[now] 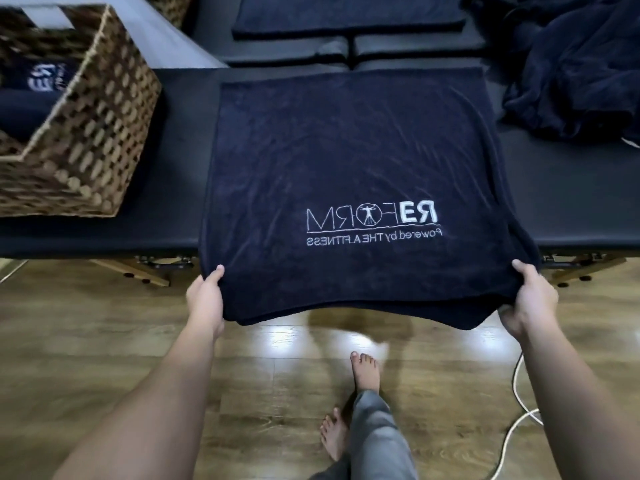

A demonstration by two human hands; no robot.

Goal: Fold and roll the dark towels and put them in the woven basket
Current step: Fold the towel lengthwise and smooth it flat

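Wood-plank floor (104,341) fills the lower view, and across it runs a black padded table (180,168) with wooden legs. Spread on that table is the dark towel (346,161), folded into layers, its far edge flat on the padding and its near edge hanging off the table's front toward the person; it looks a little longer front to back than side to side, though the wide lens makes that hard to judge. Its white logo sits near the front, the lettering mirror-reversed. Far right on the table, a heap of loose dark towels (571,64). At the left end stands the woven basket (104,133), a rolled towel (31,98) already inside. The left hand (206,299) pinches the towel's near left corner, thumb on top; the right hand (530,299) grips the near right corner likewise, the towel stretched between them. A white cable (516,427) trails on the floor at right.
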